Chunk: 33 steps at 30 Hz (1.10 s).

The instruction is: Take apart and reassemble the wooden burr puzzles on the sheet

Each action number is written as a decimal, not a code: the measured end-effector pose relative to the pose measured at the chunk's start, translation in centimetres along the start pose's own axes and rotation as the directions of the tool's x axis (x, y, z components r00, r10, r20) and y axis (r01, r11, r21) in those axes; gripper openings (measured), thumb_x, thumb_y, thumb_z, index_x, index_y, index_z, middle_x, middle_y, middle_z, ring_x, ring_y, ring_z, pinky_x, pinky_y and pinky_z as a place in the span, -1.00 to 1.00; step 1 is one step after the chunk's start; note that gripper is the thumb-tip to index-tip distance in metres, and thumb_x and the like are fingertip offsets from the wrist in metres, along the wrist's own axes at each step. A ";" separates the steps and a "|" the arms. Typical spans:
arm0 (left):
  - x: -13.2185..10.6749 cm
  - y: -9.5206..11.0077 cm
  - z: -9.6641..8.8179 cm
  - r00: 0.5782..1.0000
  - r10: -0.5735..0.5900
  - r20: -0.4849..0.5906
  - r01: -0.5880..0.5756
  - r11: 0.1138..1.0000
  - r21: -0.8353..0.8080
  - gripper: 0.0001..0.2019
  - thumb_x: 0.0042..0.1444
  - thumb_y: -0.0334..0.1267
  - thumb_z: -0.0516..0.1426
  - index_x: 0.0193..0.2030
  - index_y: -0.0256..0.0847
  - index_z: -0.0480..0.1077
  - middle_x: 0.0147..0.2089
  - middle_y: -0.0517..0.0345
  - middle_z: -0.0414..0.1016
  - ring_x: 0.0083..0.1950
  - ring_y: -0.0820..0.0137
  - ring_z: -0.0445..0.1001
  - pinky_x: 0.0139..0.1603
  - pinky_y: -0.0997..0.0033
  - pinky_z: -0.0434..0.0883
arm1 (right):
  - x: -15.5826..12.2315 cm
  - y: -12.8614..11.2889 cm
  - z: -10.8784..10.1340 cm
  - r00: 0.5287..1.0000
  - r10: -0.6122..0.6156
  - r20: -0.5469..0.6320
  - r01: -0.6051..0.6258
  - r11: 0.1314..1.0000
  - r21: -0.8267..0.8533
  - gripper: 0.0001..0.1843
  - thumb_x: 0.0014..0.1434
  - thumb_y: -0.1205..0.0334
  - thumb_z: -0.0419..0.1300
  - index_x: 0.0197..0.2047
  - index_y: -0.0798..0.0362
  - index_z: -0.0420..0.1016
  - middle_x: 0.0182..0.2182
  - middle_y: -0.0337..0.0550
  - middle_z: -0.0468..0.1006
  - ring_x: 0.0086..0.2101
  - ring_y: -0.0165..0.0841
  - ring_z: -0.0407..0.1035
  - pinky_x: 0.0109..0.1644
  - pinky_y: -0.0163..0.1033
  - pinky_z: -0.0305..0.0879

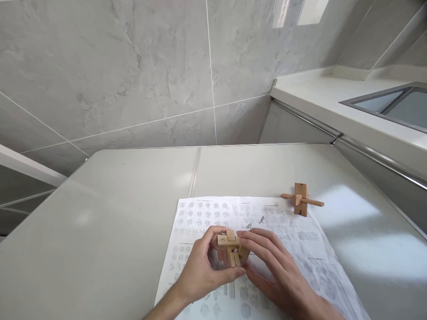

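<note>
At the far left edge, a white bar [33,168] slants above dark grey panels [20,202]. Behind everything stand large grey marbled wall tiles [150,66] with pale joints. The glossy off-white tabletop [100,213], edged in thin metal trim, spreads across the lower part of the view, a narrow seam [194,173] crossing it. Right of that seam lies a large white paper sheet [171,278] printed with rows of small grey drawings. Over the sheet, the left hand [203,266] is clamped on a pale tan wooden block assembly [230,242], its thumb along the near side and its fingers curled behind. The assembly sits between both hands, a dark mark on one of its blocks. The right hand [276,262] closes on the assembly's right side, fingertips at the top; its thumb is partly hidden. Farther right, at the sheet's far edge, rests a brown wooden cross-shaped piece [300,200], a flat marked bar crossed by a thin stick. At the far right are a white counter [310,98] with a metal-framed glass inset [393,106] and a grey cabinet front [373,162] beneath
</note>
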State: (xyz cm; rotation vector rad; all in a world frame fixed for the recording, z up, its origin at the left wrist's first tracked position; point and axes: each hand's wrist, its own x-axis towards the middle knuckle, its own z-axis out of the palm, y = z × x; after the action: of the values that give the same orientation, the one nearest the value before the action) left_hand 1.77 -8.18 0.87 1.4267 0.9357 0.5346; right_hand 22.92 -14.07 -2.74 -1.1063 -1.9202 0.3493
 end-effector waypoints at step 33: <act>-0.4 -0.3 0.2 0.993 0.118 0.029 -0.119 0.992 0.040 -0.33 -0.09 -0.14 0.56 0.15 0.01 0.44 0.02 0.12 0.56 0.01 0.21 0.55 0.09 0.24 0.48 | 0.0 -0.1 -0.5 0.966 0.190 0.172 -0.219 0.961 0.169 -0.70 0.49 0.35 0.01 0.21 -0.08 0.31 -0.03 -0.01 0.51 -0.10 -0.18 0.50 -0.09 -0.10 0.55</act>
State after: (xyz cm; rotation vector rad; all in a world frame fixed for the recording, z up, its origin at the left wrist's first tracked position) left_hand 1.67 -8.65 0.60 1.5305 0.8489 0.5850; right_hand 23.28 -14.23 -2.34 -1.1833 -1.8641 0.7360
